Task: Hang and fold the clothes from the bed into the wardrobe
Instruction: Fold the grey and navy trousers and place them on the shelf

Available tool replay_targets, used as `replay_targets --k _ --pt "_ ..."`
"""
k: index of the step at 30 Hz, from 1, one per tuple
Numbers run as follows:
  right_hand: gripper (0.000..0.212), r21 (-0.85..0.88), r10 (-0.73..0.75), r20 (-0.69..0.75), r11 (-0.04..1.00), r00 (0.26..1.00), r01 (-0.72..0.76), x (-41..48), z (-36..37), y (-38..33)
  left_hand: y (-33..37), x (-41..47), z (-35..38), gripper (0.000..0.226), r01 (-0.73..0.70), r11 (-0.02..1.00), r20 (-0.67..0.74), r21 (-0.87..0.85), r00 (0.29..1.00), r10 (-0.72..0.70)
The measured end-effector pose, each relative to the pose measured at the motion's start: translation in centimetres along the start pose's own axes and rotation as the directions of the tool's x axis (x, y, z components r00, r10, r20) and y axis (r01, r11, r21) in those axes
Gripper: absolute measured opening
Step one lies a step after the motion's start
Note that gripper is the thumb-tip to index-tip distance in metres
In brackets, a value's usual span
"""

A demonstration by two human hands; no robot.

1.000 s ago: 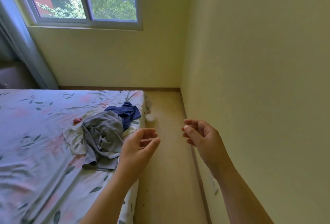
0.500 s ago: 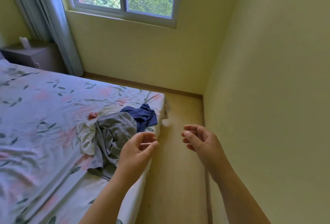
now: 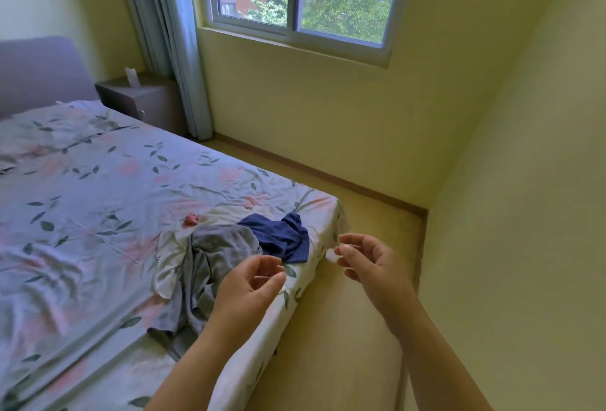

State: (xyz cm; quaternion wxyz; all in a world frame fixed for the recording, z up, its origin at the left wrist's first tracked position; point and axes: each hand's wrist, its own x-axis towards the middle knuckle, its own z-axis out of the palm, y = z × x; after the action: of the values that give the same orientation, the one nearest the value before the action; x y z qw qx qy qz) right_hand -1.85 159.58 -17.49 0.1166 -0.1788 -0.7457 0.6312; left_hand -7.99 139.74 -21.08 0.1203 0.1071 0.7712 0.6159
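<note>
Clothes [image 3: 223,256] piled at bed [image 3: 98,197] corner: grey, navy, white. Left hand [image 3: 252,282] over pile edge, right hand [image 3: 370,263] off bed, over floor [image 3: 328,361]. Both grips slack, fingers loosely curled, empty.

Crumpled grey garment [image 3: 213,260], navy garment [image 3: 278,237] and cream garment [image 3: 169,266] lie heaped together, unfolded, near a corner of the floral-sheeted bed [image 3: 82,197].

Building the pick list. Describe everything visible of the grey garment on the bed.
The grey garment is a crumpled heap of soft, thin-looking fabric near the edge of the bed, one end trailing toward the camera. It lies partly over a cream garment and touches a navy garment on its far side. The left hand hovers in front, not gripping it; garment type unclear.
</note>
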Motion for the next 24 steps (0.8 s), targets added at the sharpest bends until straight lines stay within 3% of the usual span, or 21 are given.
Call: replay_targets --k 9,24 --pt "0.013 -0.008 0.097 0.176 0.995 0.980 -0.097 10.3 0.5 2.6 -2.1 6.1 0.8 0.016 0.124 0.992 -0.158 0.021 0.980 -0.119" --pt "0.019 -0.205 0.221 0.344 0.966 0.913 -0.157 26.7 7.7 3.6 -6.4 20.9 -3.6 0.013 0.229 0.969 -0.329 -0.089 0.912 -0.246"
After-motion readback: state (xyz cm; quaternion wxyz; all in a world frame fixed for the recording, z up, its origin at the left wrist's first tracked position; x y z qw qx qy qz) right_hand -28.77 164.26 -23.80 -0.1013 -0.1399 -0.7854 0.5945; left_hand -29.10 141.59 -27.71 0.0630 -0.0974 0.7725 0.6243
